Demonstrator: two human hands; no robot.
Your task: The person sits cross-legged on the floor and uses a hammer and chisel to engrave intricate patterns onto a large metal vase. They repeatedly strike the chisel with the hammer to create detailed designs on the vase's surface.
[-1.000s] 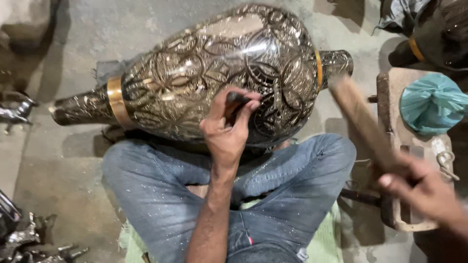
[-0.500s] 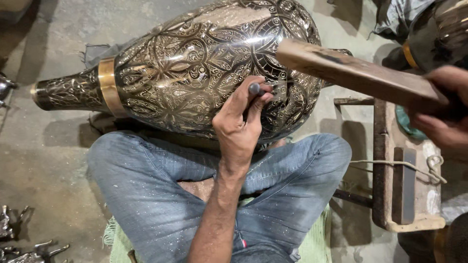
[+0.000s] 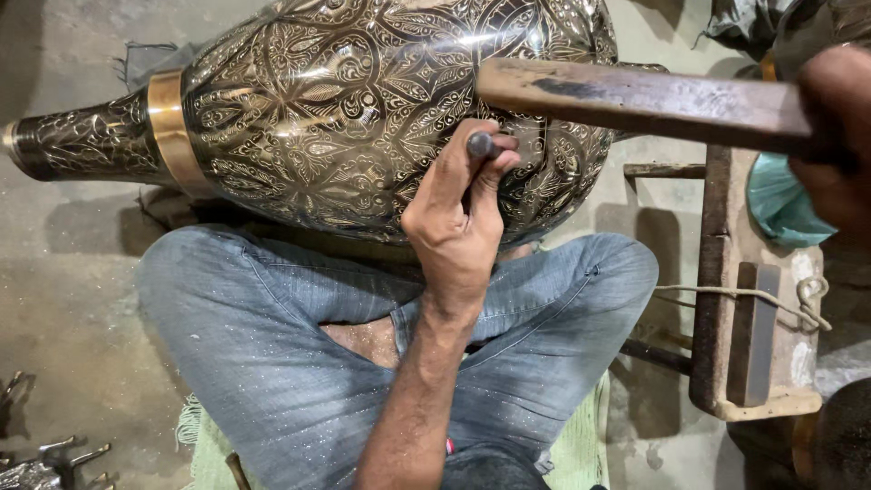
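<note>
The left hand (image 3: 458,227) is closed around a chisel (image 3: 481,145) set against the engraved brass vase (image 3: 363,109) lying across the lap; the right hand (image 3: 830,127), at the frame's edge, apparently grips a wooden mallet (image 3: 635,95) just above the chisel.

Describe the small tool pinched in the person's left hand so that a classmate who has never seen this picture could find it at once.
Start at the large engraved metal vase lying on its side across the person's lap. On its rounded belly rests the left hand, fingers curled round a short dark metal punch set against the surface. Unlike the long wooden mallet just above it, it is thin, round-ended and mostly hidden by the fingers.
</note>
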